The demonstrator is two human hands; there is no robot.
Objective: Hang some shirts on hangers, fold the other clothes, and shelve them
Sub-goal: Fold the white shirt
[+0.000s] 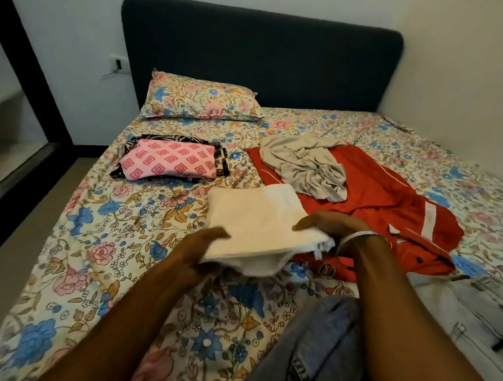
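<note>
Both forearms reach out over the bed from the near edge. The left hand [206, 246] sits under the near left corner of a folded white cloth [254, 219], fingers stretched along its underside and thumb up beside the edge, carrying rather than clutching it. The right hand [329, 222] curls over the cloth's near right edge, thumb on top, gripping it; a pale band circles that wrist. The cloth is lifted a little at the front, its far end lying toward the red shirt [388, 202].

Left of the hands, a folded pink patterned garment [169, 161] rests on a dark printed one [131, 142]. The floral sheet [99, 227] covers the whole bed, with a matching pillow [201, 97] against the dark headboard [262, 55]. To the right the red shirt lies spread out, a crumpled beige garment [306, 164] on top of it. Nearest on the right lie blue jeans [321, 351] and pale grey jeans [470, 309]. Plain white walls stand behind and to the right, with a socket [117, 63] left of the headboard
</note>
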